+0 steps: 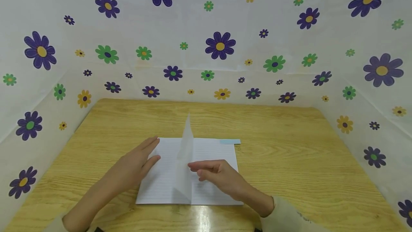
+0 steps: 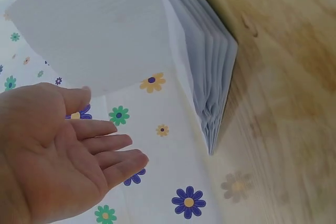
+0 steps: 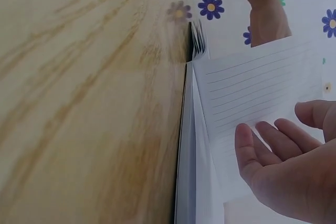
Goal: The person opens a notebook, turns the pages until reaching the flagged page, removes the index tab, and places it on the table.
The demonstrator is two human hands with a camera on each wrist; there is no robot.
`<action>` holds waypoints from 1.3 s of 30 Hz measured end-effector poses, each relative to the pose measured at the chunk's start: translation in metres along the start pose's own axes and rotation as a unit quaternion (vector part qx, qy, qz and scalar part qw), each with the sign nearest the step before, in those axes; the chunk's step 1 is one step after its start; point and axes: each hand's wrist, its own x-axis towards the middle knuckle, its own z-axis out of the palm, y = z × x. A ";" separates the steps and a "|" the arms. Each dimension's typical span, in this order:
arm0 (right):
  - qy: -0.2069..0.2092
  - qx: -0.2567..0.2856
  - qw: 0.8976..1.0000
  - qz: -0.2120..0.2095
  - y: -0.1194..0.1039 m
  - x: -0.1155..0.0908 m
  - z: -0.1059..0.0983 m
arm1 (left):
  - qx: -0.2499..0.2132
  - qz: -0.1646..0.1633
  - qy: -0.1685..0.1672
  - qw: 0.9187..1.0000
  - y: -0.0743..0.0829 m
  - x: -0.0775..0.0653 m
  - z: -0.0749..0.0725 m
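An open notebook with lined white pages point(image 1: 214, 194) lies on the table in the head view. One loose-standing leaf point(image 1: 185, 153) rises upright near the spine, partway through a turn. My right hand point(image 1: 222, 176) is over the right-hand page, its fingertips right at the raised leaf and its fingers loosely bent. In the right wrist view those fingers overlap the lined leaf point(image 3: 252, 85), with no pinch on it. Over the outer edge of the left-hand page is my left hand point(image 1: 133, 165), fingers extended and thumb apart. The left wrist view shows its palm point(image 2: 63, 156) holding nothing.
A light blue strip point(image 1: 230, 141) sticks out at the notebook's top right corner. Beneath everything is a wood-grain table point(image 1: 289, 160). White sheeting with printed flowers point(image 1: 238, 20) stands around the table's back and sides.
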 end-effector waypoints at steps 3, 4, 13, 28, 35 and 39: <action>-0.007 0.005 1.000 0.007 0.000 0.000 0.002 | -0.017 -0.001 0.011 1.000 0.003 -0.002 -0.002; -0.008 0.007 1.000 0.008 0.000 0.001 0.002 | -0.022 -0.002 0.013 1.000 0.003 -0.002 -0.002; -0.009 -0.003 1.000 0.015 0.003 0.003 0.009 | -0.048 -0.006 0.041 0.998 0.009 -0.007 -0.008; -0.039 -0.065 0.997 0.027 0.006 0.004 0.014 | -0.028 0.020 -0.011 0.999 0.006 -0.004 0.002; -0.075 -0.068 0.995 0.018 0.006 0.005 0.014 | -0.054 0.022 -0.106 0.993 0.005 -0.002 0.017; -0.088 -0.071 0.993 0.018 0.006 0.006 0.013 | -0.045 0.023 -0.132 0.990 0.005 0.000 0.024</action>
